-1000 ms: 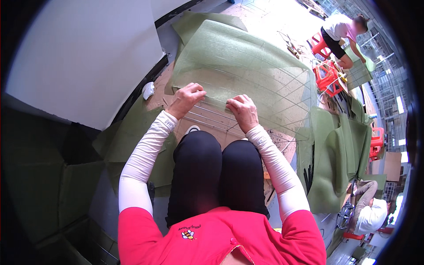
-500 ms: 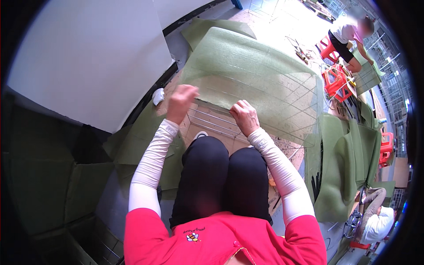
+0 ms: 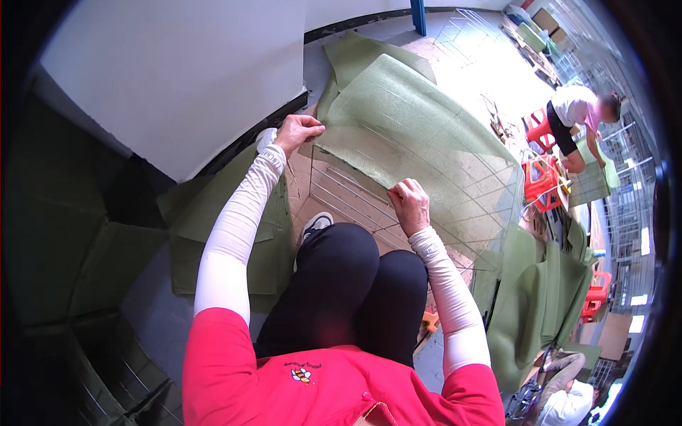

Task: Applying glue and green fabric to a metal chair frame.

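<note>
I had the right hand pinching the front edge of the green sheet, which lay over the wire frame. The left hand's closed grip met its left edge, contents unclear; I judged even, gentle tension best.

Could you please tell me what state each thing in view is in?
Left hand: thumb and fingers together by the green sheet's left corner; grip unclear
Right hand: fingers closed on the sheet's near edge
Green sheet: see-through, draped over the wire frame
Wire frame: partly covered, near rods bare
Green pieces at left: overlapping
Green material at right: bulging, folded
</note>
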Demonstrator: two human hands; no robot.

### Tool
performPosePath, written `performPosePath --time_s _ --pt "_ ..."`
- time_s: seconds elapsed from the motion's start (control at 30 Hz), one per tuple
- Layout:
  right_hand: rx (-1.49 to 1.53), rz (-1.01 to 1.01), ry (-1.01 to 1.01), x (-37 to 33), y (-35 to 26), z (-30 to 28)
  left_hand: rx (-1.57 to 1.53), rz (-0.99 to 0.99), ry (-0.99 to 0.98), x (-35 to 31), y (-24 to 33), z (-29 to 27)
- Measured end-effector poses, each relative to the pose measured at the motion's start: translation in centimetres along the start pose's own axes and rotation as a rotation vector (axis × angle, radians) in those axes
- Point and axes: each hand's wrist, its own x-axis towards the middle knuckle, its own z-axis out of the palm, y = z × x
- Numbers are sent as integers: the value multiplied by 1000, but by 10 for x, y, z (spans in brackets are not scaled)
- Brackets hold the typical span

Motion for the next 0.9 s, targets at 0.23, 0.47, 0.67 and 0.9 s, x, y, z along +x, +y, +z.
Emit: performPosePath --time_s 0.23,0.47,0.67,0.9 --pt "13 -17 23 0 -1 0 -47 -38 22 4 -6 3" --pt "4 -22 18 1 -1 0 304 218 144 37 -4 16" --pt "-8 -29 34 2 -3 -2 169 47 51 76 9 19" --pt "14 -52 21 3 1 -3 -27 -34 -33 103 11 24"
